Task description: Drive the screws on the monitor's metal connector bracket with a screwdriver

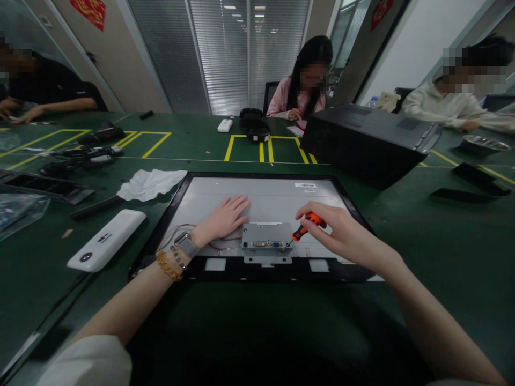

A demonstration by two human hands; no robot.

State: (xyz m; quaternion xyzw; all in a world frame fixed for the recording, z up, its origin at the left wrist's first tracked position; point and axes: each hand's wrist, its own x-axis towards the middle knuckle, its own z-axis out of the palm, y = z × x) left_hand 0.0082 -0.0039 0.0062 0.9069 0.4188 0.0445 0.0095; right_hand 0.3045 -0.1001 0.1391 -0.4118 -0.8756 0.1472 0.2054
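In front of me a monitor panel (265,187) lies with its grey back upward in a black frame. A metal bracket (263,233) with video ports sits near its front edge. My right hand (332,228) grips an orange-and-black screwdriver (309,224), its thin shaft slanting down to the right end of the bracket; the tip's exact contact is too small to make out. My left hand (225,217) lies flat on the panel's grey back, left of the bracket, fingers stretched out. Thin wires (213,246) run beneath the left wrist toward the bracket.
A white power bank (107,241) with a cable stands left, beside a crumpled white tissue (151,184). Black cables (80,158) lie farther left. A large black casing (362,145) and a metal bowl (485,143) are at right. Several co-workers sit around the green table (193,147).
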